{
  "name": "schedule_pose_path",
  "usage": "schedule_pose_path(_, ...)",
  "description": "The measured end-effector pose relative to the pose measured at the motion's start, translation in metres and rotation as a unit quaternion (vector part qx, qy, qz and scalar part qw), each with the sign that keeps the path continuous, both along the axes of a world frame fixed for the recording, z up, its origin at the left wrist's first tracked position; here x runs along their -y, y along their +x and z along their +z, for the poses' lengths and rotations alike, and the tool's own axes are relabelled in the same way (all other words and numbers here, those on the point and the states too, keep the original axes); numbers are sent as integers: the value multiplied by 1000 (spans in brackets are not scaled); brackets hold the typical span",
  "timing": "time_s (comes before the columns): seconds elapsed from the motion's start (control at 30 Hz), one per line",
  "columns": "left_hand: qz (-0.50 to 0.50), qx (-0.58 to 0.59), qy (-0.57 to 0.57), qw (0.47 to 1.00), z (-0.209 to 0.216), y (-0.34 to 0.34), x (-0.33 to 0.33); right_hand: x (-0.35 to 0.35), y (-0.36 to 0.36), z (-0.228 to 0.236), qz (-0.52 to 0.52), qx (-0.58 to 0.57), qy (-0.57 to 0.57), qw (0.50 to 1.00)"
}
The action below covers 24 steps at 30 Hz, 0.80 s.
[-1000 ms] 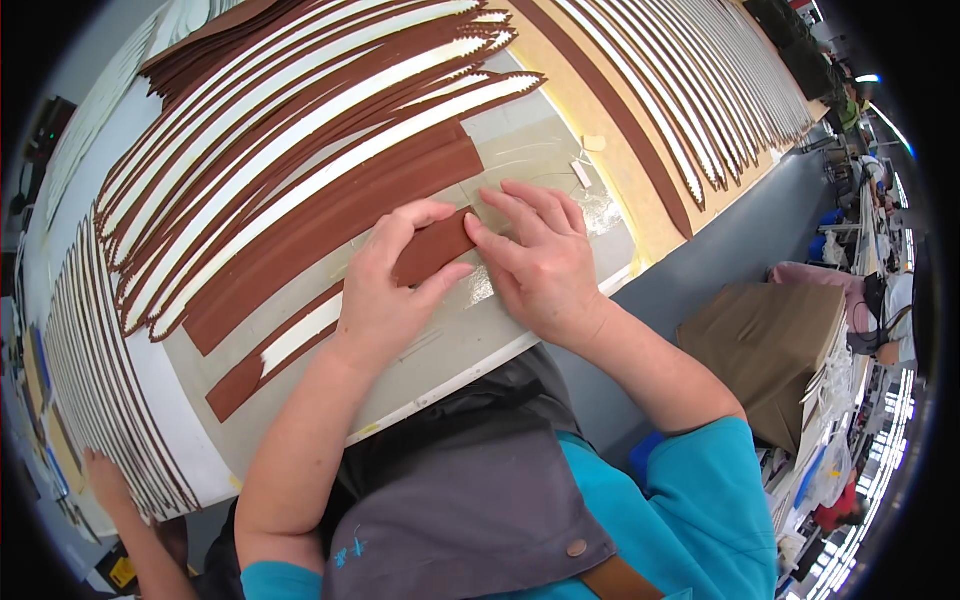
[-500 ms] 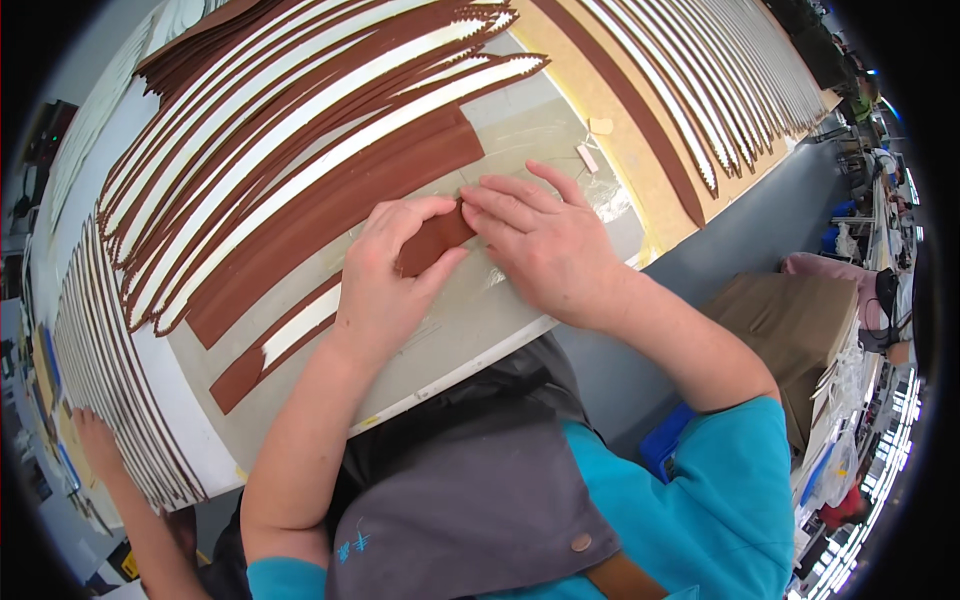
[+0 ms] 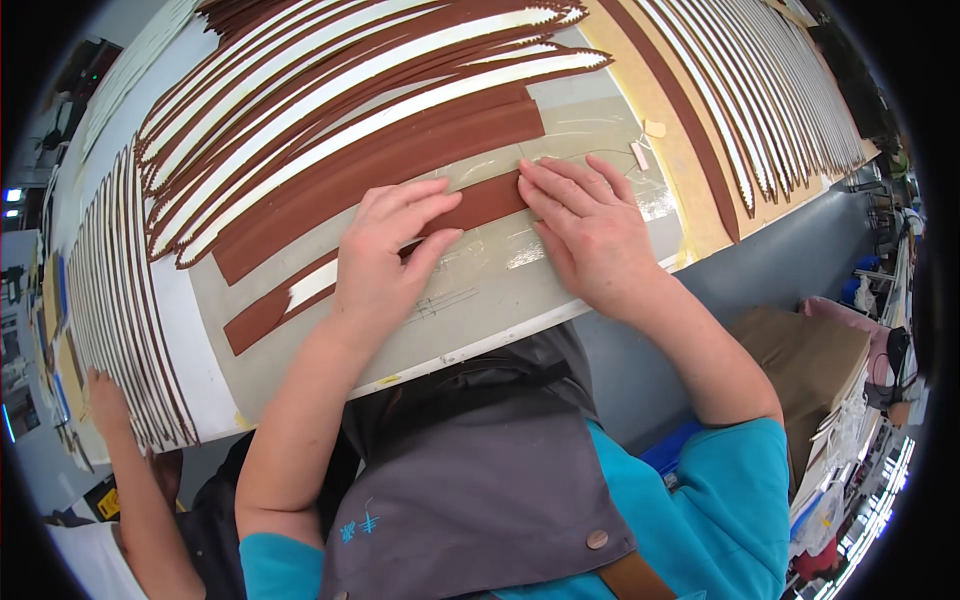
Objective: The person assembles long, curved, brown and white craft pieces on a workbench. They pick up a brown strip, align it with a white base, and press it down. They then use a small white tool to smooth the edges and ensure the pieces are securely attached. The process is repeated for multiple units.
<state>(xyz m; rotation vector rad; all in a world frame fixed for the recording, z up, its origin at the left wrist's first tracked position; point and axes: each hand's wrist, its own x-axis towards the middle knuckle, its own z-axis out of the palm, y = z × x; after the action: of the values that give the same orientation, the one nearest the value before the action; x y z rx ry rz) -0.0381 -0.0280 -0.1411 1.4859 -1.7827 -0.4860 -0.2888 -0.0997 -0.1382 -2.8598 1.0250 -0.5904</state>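
The brown strip with a white middle part is lying on the near side of the bench, running from the left toward the right under both hands. The left hand is bridging over it: the thumb is standing on the near side and the other fingers on the far side, with a moderate gap, and I cannot tell if they are squeezing the edges. The right hand is resting at the right end, its fingers lying almost flat and close together, not gripping around anything.

The strip is looking thin, light and soft, like leather or a similar sheet, so I judge it is bending easily and giving little resistance. Holding by the two long edges, or pressing flat near each end, is probably suiting it best; pulling from one corner could be stretching or creasing it. Slipperiness I cannot tell.

Just beyond, a wide brown piece is lying flat, and farther a pile of brown and white strips is spreading. At the far left, another person's hand is reaching to a row of strips.
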Motion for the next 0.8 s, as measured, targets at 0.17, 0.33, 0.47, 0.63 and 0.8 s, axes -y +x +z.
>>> schedule_pose_path(0.17, 1, 71, -45, 996, -5, -6, 0, 0, -2, 2, 8, -8, 15, 1000)
schedule_pose_path(0.33, -2, 105, -49, 993, -4, -11, 0, -3, -2, -1, -4, 2, 6, 1000)
schedule_pose_path(0.47, 0, 102, -39, 994, -3, -10, -1, -4, -5, 14, -4, 38, 78, 996)
schedule_pose_path(0.63, -3, 92, -49, 995, -3, -12, 2, -7, -9, 8, -24, 62, 94, 993)
schedule_pose_path(0.8, -17, 105, -65, 992, -4, -11, 1, -9, -12, 2, -32, 71, 94, 993)
